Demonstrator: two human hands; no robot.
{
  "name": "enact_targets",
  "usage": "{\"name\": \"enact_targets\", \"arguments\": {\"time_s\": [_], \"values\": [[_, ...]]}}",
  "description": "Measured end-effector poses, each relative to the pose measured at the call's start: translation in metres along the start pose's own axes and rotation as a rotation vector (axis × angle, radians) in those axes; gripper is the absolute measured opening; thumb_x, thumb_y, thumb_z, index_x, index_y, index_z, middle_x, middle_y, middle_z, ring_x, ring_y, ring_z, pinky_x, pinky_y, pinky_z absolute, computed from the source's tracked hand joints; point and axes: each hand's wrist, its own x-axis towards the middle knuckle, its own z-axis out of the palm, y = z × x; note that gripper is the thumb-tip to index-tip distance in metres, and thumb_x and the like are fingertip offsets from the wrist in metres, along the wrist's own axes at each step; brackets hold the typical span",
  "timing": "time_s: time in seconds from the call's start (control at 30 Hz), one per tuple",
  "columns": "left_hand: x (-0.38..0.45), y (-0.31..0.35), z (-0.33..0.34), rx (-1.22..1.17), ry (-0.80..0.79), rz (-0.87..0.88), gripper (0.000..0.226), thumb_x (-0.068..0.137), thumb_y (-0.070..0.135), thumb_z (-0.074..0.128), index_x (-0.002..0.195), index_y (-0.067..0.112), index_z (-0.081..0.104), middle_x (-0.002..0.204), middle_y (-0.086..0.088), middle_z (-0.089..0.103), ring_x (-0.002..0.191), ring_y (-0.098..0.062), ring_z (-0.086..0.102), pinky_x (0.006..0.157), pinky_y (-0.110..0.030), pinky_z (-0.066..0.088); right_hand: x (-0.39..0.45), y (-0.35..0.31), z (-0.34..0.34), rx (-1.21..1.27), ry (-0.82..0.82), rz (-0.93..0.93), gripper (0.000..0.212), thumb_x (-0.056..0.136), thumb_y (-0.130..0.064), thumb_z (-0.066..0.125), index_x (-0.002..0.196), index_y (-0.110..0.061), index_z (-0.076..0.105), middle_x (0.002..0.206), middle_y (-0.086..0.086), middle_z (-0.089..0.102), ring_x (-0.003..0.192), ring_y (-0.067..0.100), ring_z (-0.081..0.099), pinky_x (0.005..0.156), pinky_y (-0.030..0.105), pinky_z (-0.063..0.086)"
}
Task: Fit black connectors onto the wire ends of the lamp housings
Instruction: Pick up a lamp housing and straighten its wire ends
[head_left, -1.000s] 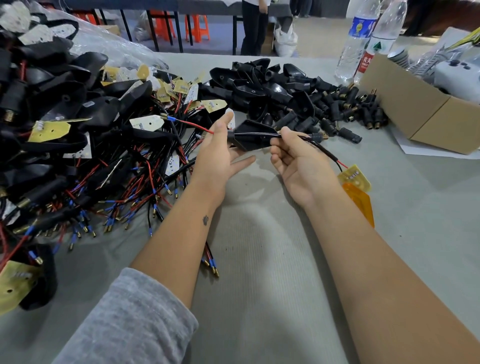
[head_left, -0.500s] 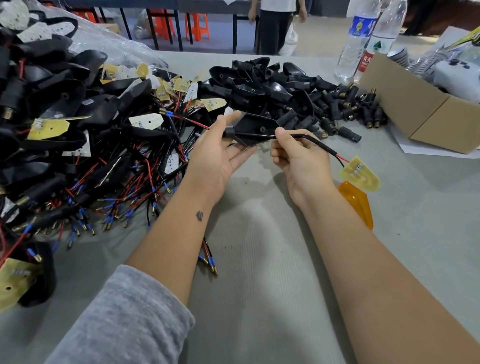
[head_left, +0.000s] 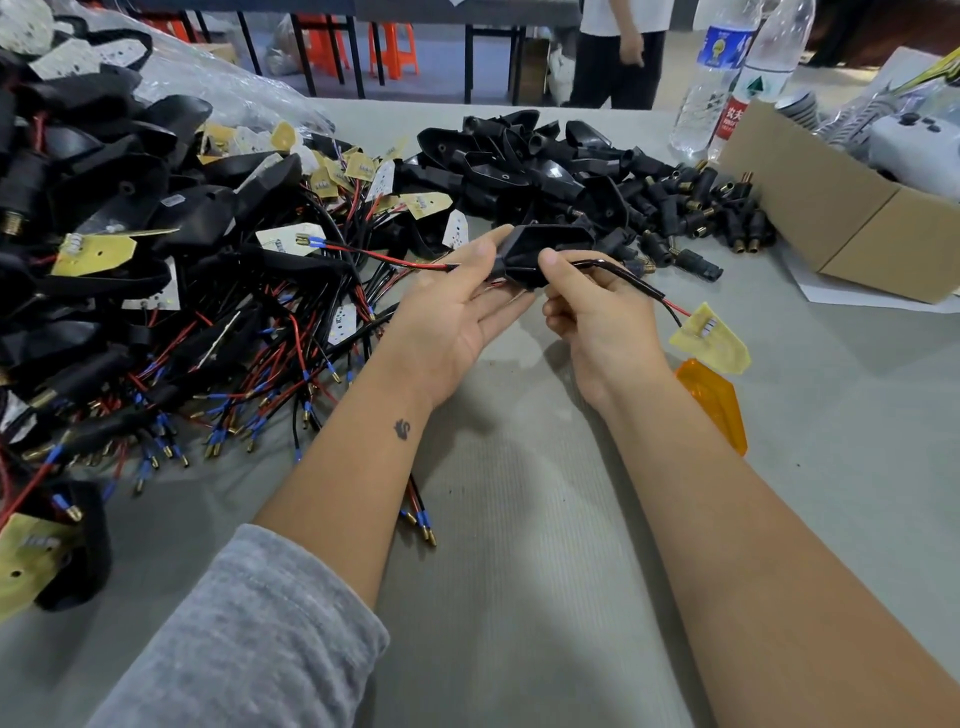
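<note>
My left hand (head_left: 457, 317) holds a black lamp housing (head_left: 543, 247) between thumb and fingers, just above the table. A red and black wire pair (head_left: 384, 257) runs left from it to a blue-sleeved brass terminal. My right hand (head_left: 597, 322) pinches the black-sleeved wire (head_left: 628, 278) that leaves the housing to the right. That wire ends in a yellow circuit board (head_left: 711, 340), which hangs over an orange lens (head_left: 717, 402). Loose black connectors (head_left: 696, 208) lie piled beyond my hands.
A big heap of wired housings (head_left: 156, 270) fills the left side, terminals pointing toward me. Empty black housings (head_left: 519, 161) are stacked at the back centre. A cardboard box (head_left: 852, 223) and two water bottles (head_left: 719, 73) stand at the right. A person (head_left: 623, 57) stands behind the table.
The housing has turned and shifted a little up and to the right in my left hand. The circuit board has lifted slightly off the orange lens. The person behind has walked right.
</note>
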Motion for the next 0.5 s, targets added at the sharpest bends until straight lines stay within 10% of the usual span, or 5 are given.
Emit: {"name": "enact_targets", "arguments": {"time_s": [0.23,0.5], "values": [[0.0040,-0.0001,0.0017,0.033,0.249,0.109,0.028,0.105,0.027,0.039,0.111,0.015,0.063,0.130,-0.018,0.059,0.103,-0.028,0.069,0.079,-0.028,0.057,-0.0025,0.0006,0.0045,0.087,-0.204,-0.016,0.043,0.091,0.015,0.051,0.123,-0.014,0.049,0.081,0.009,0.059,0.064,0.014,0.060,0.065,0.025,0.051],[0.0044,0.0052,-0.0027,-0.004,0.463,0.241,0.028,0.106,0.028,0.036,0.108,0.014,0.061,0.120,-0.016,0.063,0.096,-0.025,0.070,0.073,-0.029,0.057,0.0023,-0.0023,0.0034,0.220,-0.208,0.255,0.025,0.100,0.000,0.039,0.118,0.005,0.057,0.081,0.011,0.060,0.065,0.016,0.063,0.069,0.023,0.057]]}}
